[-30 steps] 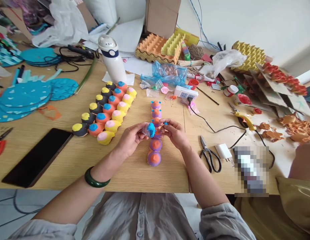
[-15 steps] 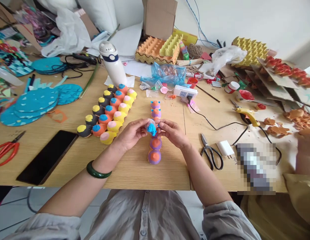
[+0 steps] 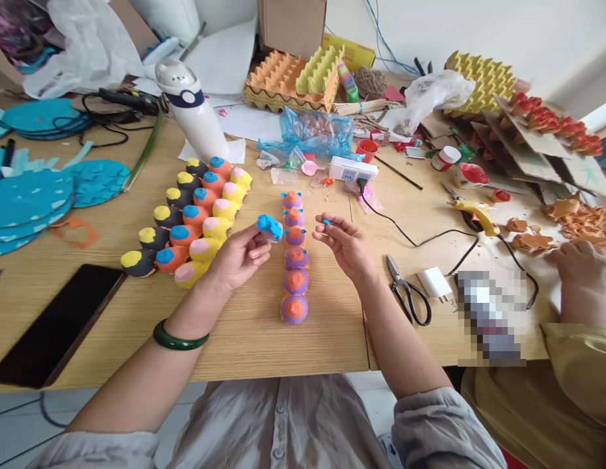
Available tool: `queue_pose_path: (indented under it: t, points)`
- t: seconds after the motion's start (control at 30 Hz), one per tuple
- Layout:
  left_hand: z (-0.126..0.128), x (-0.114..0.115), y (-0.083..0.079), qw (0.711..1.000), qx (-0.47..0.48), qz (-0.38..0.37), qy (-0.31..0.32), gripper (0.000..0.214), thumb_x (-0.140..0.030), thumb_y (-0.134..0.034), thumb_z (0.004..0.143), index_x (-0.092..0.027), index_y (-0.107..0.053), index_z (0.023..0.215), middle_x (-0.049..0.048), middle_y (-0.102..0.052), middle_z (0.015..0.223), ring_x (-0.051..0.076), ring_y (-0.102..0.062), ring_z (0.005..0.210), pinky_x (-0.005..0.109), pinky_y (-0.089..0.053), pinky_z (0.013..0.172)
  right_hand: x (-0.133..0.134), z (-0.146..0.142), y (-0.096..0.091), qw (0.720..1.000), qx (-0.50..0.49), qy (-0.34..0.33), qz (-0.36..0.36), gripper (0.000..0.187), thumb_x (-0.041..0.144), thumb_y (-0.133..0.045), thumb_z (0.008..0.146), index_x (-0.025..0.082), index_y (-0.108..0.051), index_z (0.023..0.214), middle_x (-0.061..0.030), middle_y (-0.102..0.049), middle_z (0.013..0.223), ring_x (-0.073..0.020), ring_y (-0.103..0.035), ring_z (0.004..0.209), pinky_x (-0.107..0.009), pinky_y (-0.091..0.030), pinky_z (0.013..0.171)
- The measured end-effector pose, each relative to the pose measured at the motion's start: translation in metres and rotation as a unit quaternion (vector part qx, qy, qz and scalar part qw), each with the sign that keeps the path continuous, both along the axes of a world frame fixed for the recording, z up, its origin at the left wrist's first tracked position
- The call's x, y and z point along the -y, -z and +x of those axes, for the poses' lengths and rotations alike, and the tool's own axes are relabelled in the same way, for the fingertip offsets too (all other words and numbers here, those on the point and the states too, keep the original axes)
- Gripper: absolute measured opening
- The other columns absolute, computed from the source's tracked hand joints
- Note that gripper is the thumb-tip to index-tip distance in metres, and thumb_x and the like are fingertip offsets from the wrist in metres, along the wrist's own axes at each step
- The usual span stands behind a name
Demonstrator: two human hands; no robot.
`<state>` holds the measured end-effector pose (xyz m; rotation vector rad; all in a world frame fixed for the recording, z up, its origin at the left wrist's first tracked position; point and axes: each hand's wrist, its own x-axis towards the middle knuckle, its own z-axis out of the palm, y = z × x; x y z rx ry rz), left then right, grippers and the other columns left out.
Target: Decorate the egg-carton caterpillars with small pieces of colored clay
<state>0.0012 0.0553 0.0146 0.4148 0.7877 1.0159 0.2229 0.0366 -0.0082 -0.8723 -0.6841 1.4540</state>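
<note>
My left hand (image 3: 237, 257) is closed round a lump of blue clay (image 3: 270, 227), held just left of a row of purple and orange painted egg-carton cups (image 3: 294, 259) on the wooden table (image 3: 264, 332). My right hand (image 3: 346, 246) hovers to the right of that row and pinches a tiny bit of blue clay (image 3: 326, 222) between thumb and fingertip. Three rows of black, orange and yellow painted cups (image 3: 188, 223) lie to the left of my left hand.
A black phone (image 3: 51, 326) lies at the front left. Scissors (image 3: 405, 299), a white plug and a black cable lie right of my right hand. A white bottle (image 3: 190, 111), egg trays (image 3: 293, 81), a power strip (image 3: 352, 172) and a glue gun (image 3: 472, 213) stand further back. Another person's hand (image 3: 579, 264) rests at the right.
My hands have drawn apart: the left took the blue lump leftward, the right came away with a small blue piece. The view shifted to the right.
</note>
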Motion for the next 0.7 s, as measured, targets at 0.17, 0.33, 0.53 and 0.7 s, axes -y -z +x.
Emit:
queue_pose_path:
  t: [0.17, 0.33, 0.53, 0.7]
  points:
    - [-0.002, -0.003, 0.004, 0.995, 0.003, -0.065, -0.071, 0.032, -0.013, -0.066, 0.098, -0.016, -0.059, 0.068, -0.0055, -0.060, 0.058, 0.002, -0.048, 0.040, 0.010, -0.047, 0.043, -0.001, 0.001, 0.002, 0.998, 0.045, 0.020, -0.034, 0.041, 0.049, -0.093, 0.072, 0.020, -0.074, 0.093, 0.0021, -0.075, 0.076, -0.0093, -0.063, 0.056, -0.026, -0.061, 0.057]
    - [0.003, -0.002, 0.010, 0.996, -0.004, -0.057, -0.065, 0.027, -0.011, -0.060, 0.102, -0.015, -0.067, 0.077, 0.0004, -0.070, 0.070, 0.009, -0.069, 0.060, 0.019, -0.065, 0.068, 0.001, -0.004, -0.001, 0.997, 0.064, 0.037, -0.031, 0.044, 0.058, -0.089, 0.075, 0.019, -0.073, 0.086, 0.0037, -0.068, 0.069, -0.0079, -0.059, 0.052, -0.023, -0.055, 0.051]
    - [0.009, 0.005, 0.004, 0.996, 0.045, -0.080, -0.019, 0.034, -0.008, -0.048, 0.106, -0.010, -0.075, 0.084, 0.0077, -0.077, 0.077, 0.015, -0.075, 0.066, 0.026, -0.068, 0.071, 0.009, -0.014, -0.012, 0.996, 0.086, 0.001, -0.023, 0.034, 0.047, -0.092, 0.074, 0.019, -0.076, 0.085, -0.0040, -0.079, 0.097, -0.0142, -0.072, 0.075, -0.027, -0.064, 0.063]
    - [0.010, 0.008, 0.011, 0.996, 0.076, -0.027, 0.037, 0.027, -0.011, -0.060, 0.102, -0.009, -0.077, 0.081, 0.0090, -0.078, 0.076, 0.017, -0.076, 0.066, 0.025, -0.067, 0.069, 0.011, -0.015, -0.014, 0.995, 0.080, -0.052, -0.031, 0.026, 0.038, -0.091, 0.074, 0.020, -0.080, 0.089, -0.0011, -0.075, 0.088, -0.0099, -0.064, 0.063, -0.021, -0.053, 0.050]
